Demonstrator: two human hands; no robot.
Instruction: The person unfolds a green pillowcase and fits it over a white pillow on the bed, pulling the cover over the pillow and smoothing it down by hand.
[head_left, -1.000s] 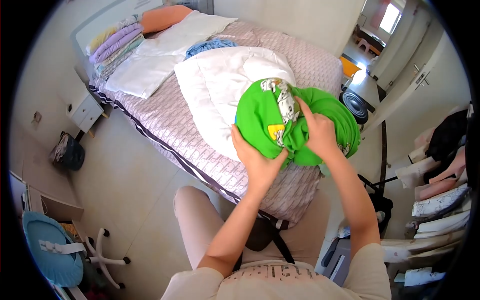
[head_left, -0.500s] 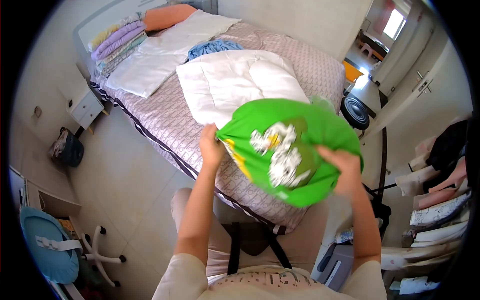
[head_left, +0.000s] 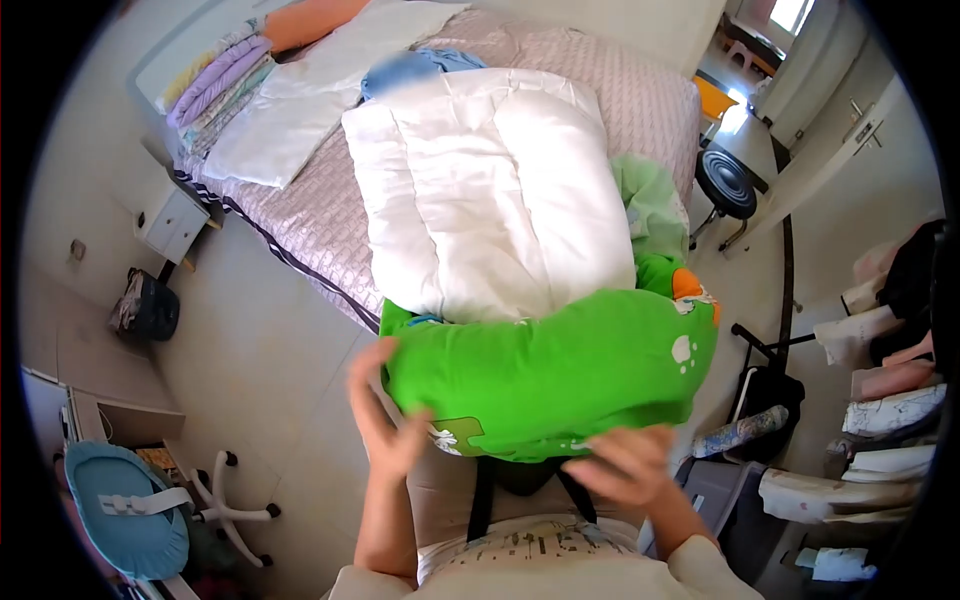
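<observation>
A bright green duvet cover (head_left: 540, 365) with cartoon prints lies bunched in a thick roll at the near edge of the bed. From under its far side a white quilt (head_left: 480, 190) spreads over the bed, the quilt's near end hidden by the cover. My left hand (head_left: 392, 420) is at the roll's left end, thumb and fingers apart, seeming to touch the fabric. Along the roll's lower right edge is my right hand (head_left: 630, 465), slightly blurred, its fingers spread and loosely bent. Whether it touches the cloth is unclear.
A pale green cloth (head_left: 650, 205) lies right of the quilt. Folded bedding (head_left: 225, 80) and a white pad (head_left: 290, 120) sit farther back on the bed (head_left: 290, 225). A round black stool (head_left: 727, 183) stands right, a clothes rack (head_left: 880, 400) nearer, a desk chair (head_left: 235, 510) left.
The green cover has dropped from a raised bulge into a roll across the quilt's near end, showing more quilt. Both hands moved lower and nearer; the left released the corner it held.
</observation>
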